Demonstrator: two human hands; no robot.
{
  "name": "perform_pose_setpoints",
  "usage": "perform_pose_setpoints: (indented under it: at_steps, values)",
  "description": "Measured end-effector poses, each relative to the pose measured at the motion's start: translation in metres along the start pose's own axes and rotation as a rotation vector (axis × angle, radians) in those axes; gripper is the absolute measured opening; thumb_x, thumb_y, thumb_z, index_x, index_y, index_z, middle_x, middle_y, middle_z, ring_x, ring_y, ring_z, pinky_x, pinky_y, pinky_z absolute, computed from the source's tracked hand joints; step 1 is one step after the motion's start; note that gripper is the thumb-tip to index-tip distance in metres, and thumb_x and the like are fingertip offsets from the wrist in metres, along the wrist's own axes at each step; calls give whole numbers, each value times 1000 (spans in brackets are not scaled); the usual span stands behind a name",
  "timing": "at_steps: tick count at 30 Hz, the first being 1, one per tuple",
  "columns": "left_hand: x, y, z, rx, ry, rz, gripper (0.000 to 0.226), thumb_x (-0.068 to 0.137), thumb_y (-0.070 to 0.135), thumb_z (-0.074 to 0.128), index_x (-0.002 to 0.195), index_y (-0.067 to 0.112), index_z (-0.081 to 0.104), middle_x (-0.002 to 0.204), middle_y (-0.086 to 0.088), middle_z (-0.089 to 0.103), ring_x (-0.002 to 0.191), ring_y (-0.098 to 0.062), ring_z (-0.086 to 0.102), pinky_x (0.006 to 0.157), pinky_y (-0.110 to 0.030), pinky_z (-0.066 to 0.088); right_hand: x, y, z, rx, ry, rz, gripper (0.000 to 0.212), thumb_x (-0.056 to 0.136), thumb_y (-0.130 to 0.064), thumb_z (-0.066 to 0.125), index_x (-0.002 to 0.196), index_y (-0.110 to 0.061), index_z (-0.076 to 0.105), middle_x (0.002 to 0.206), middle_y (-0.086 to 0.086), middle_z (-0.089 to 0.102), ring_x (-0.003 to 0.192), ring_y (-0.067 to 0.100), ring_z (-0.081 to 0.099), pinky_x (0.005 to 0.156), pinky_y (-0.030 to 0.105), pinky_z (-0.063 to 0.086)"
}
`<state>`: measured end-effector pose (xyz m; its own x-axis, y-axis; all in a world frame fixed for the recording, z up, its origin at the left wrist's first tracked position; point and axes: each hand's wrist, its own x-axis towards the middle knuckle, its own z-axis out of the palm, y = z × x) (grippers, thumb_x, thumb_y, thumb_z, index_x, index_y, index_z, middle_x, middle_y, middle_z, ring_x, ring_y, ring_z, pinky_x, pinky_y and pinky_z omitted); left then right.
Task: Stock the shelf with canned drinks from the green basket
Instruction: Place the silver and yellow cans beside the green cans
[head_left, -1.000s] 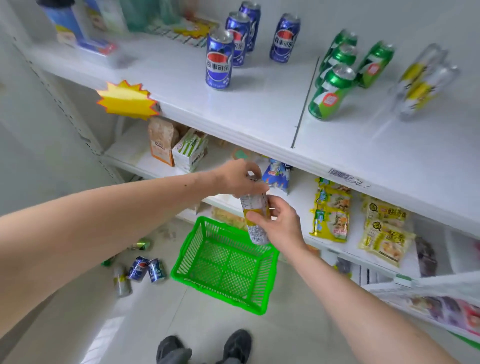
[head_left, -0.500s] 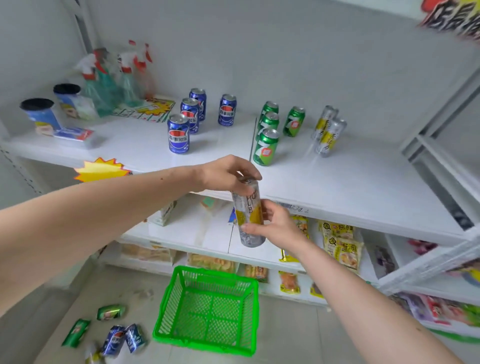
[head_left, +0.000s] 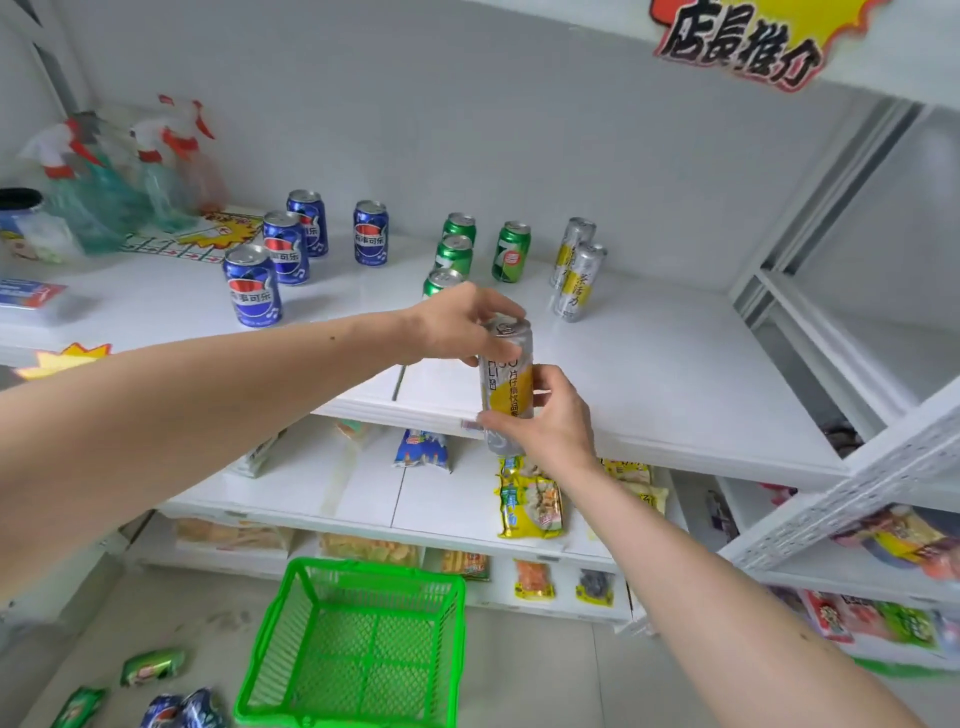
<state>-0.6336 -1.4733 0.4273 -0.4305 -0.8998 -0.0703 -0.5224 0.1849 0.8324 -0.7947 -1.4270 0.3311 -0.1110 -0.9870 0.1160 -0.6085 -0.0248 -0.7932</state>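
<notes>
I hold a tall silver-and-yellow can (head_left: 509, 387) upright in both hands at the front edge of the white shelf (head_left: 675, 374). My left hand (head_left: 460, 325) grips its top rim from above. My right hand (head_left: 550, 415) wraps its lower half. On the shelf stand several blue cans (head_left: 253, 292), several green cans (head_left: 511, 251) and two silver-and-yellow cans (head_left: 579, 280). The green basket (head_left: 358, 644) sits on the floor below, and it looks empty.
Spray bottles (head_left: 104, 176) and tubs stand at the shelf's left end. Snack packets (head_left: 530, 501) lie on the lower shelves. Several cans (head_left: 153, 666) lie on the floor left of the basket. A white rack (head_left: 852, 332) adjoins on the right.
Both hands have lifted the silver-and-yellow can from above the basket up to the level of the drinks shelf. My view has tilted upward with it.
</notes>
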Motion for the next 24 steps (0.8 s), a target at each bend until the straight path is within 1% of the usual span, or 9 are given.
perform_pose_setpoints:
  at_steps: [3,5,7,11,14,16,20,22,24]
  values:
    - [21,13,8,6,-30,-1,61,82,13,73,138,18,49,121,-10,57,98,-23,63,88,-40,57,24,22,-28,157,-265,-34,41,69,-30,86,100,-29,60,103,-8,68,91,3,63,80,24,50]
    - [32,19,12,-16,-43,-3,66,83,10,71,142,17,44,120,-10,53,100,-24,61,90,-39,56,37,38,-41,247,-361,-29,38,72,-20,85,102,-26,62,103,-2,71,93,12,67,86,32,54]
    - [43,23,19,-43,-38,1,68,84,8,70,145,17,39,120,-8,53,100,-21,61,91,-34,55,49,52,-47,296,-343,-36,41,70,-13,86,102,-22,63,102,4,72,94,19,68,88,38,56]
    - [66,27,31,0,-28,-24,75,83,14,71,147,21,33,123,-2,52,102,-14,57,80,-16,48,69,68,-48,266,-228,-38,49,61,-22,90,100,-23,62,98,-1,72,93,18,68,86,40,56]
    - [84,26,40,114,25,-44,78,77,33,77,142,19,36,129,2,52,112,-15,52,91,-25,45,82,69,-48,220,-131,-13,52,60,-26,91,103,-21,62,95,-6,70,87,10,65,78,31,54]
    - [96,25,46,151,89,-38,76,77,42,75,140,20,38,126,2,53,112,-16,53,94,-29,47,90,66,-47,173,-93,4,55,58,-32,91,103,-21,61,94,-9,69,83,3,63,72,25,51]
    - [125,19,45,119,132,-12,65,81,33,73,138,19,45,127,-4,58,113,-21,57,99,-35,48,109,70,-43,138,-63,47,57,55,-39,90,102,-25,60,94,-15,68,84,-1,63,71,23,51]
    - [136,15,41,45,103,-3,68,81,26,74,141,17,43,131,-5,57,117,-21,56,101,-35,47,120,75,-43,172,-104,41,54,60,-31,90,105,-24,61,97,-12,69,88,-1,63,74,20,50]
    - [145,11,38,-26,75,3,73,81,19,74,144,16,38,133,-6,55,118,-21,56,101,-35,48,132,81,-45,220,-187,46,51,65,-20,88,109,-21,61,100,-7,71,93,5,64,80,23,51]
